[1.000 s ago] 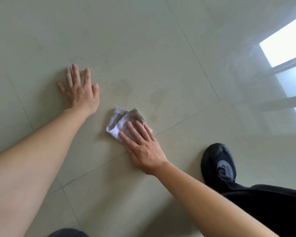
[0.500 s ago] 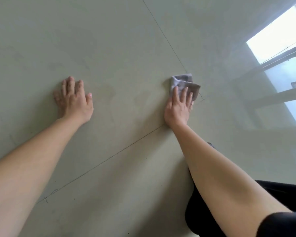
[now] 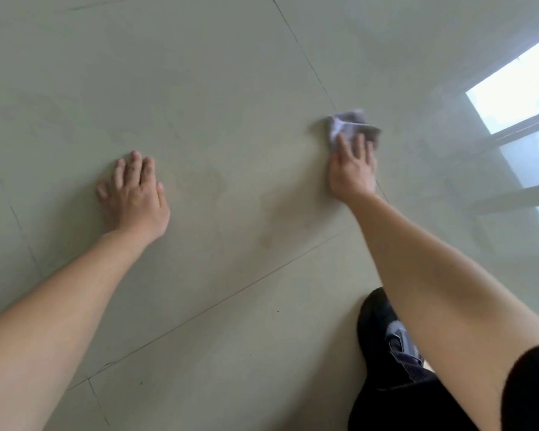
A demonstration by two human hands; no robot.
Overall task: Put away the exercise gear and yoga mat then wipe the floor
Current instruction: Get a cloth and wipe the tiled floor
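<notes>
A crumpled grey and white cloth (image 3: pixel 350 124) lies on the pale tiled floor (image 3: pixel 218 88), right of centre, next to a tile joint. My right hand (image 3: pixel 352 169) presses flat on the cloth's near part, fingers spread over it; the image is blurred there. My left hand (image 3: pixel 136 195) rests palm-down on the bare floor at the left, fingers apart, holding nothing. Faint damp smears show on the tile between the two hands. No exercise gear or yoga mat is in view.
My black shoe (image 3: pixel 377 325) and dark trouser leg are at the lower right, under my right forearm. A bright window reflection (image 3: pixel 520 88) shines on the floor at the right edge. Thin grout lines cross the tiles.
My right hand has slid the cloth from near my left hand away to the right, past the tile joint. My left hand has stayed planted. The shoe is back in view.
</notes>
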